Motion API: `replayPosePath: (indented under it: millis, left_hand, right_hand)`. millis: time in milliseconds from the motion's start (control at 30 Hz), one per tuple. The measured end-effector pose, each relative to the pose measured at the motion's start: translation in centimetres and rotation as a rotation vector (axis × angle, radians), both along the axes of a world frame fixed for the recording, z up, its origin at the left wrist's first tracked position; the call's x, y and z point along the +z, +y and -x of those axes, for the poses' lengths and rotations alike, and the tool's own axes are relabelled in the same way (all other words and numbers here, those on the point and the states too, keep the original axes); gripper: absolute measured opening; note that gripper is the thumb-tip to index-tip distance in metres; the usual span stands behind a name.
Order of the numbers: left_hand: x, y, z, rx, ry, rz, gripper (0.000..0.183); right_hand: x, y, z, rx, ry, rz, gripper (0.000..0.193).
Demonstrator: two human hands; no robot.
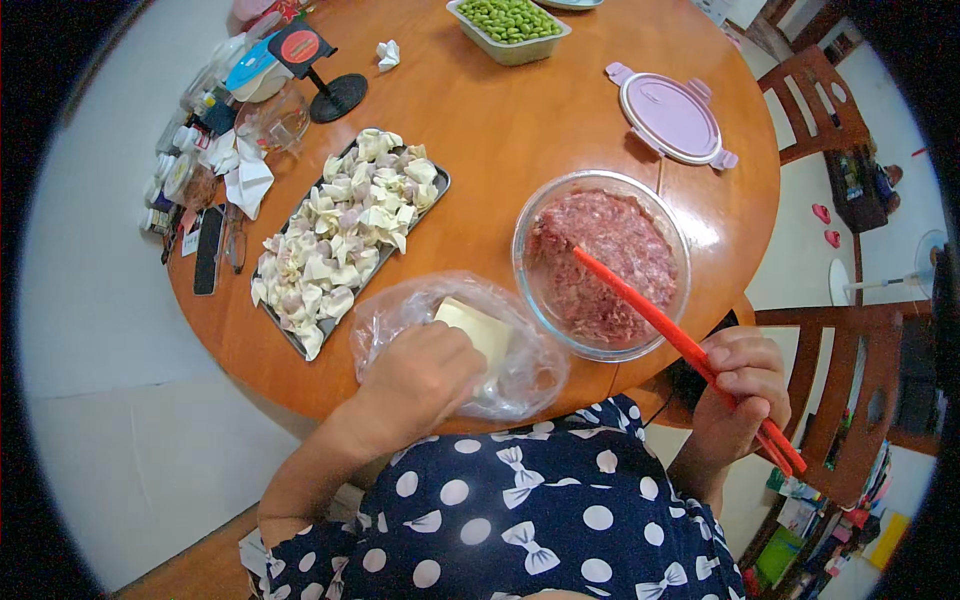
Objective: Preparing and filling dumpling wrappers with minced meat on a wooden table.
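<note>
My right hand [742, 388] is closed round a pair of red chopsticks [660, 320], whose tips rest in the pink minced meat [610, 250]. That meat lies in a round glass bowl [519, 262] at the table's near right. Left of the bowl, my left hand [425, 375] is over a clear plastic bag [535, 385], its curled fingers at the edge of a pale yellow square wonton wrapper [480, 332]. The fingertips are partly hidden under the hand. Beyond it, many folded wontons [345, 220] cover a dark tray [436, 190].
A lilac lid [675, 115] lies behind the bowl. Green beans [510, 18] fill a tub at the far side. Along the left edge stand a black phone stand [335, 95], a glass jug [272, 118], jars and a phone [208, 250]. Wooden chairs [815, 100] are at the right.
</note>
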State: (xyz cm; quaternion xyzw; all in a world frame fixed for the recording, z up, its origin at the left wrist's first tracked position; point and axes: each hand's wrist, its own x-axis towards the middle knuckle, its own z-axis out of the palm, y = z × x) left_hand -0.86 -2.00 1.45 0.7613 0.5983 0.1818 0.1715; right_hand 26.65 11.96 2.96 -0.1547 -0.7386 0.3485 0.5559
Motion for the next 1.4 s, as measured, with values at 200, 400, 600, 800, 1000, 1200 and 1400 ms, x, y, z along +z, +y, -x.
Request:
replayPosePath:
  millis: [200, 400, 600, 800, 1000, 1200, 1400]
  left_hand:
    - [-0.1, -0.6, 0.7, 0.118, -0.183, 0.007, 0.009]
    - [0.6, -1.3, 1.3, 0.469, -0.611, 0.182, 0.007]
    - [1.2, -1.1, 0.6, 0.379, -0.442, 0.173, 0.004]
    - [-0.5, -1.1, 1.0, 0.435, -0.773, 0.044, 0.004]
    - [-1.5, -0.6, 2.7, 0.609, -1.960, 0.131, 0.049]
    - [1.1, 0.4, -0.4, 0.454, -2.263, 0.314, 0.051]
    - [0.5, 1.0, -1.9, 0.714, -1.997, 0.498, 0.048]
  right_hand:
    - [0.0, 0.3, -0.5, -0.013, 0.013, 0.004, 0.045]
    - [-0.6, 0.3, -0.9, -0.044, 0.100, 0.076, 0.045]
    - [-0.6, 0.0, -1.3, -0.038, 0.126, 0.100, 0.045]
    - [-0.7, -0.7, -2.5, -0.047, 0.136, 0.109, 0.046]
    - [1.4, -0.8, -2.8, -0.070, -0.076, 0.116, 0.052]
    - [4.3, -0.7, -2.6, 0.104, -0.330, 0.082, 0.047]
    - [3.7, 0.0, -1.3, 0.157, -0.442, -0.035, 0.034]
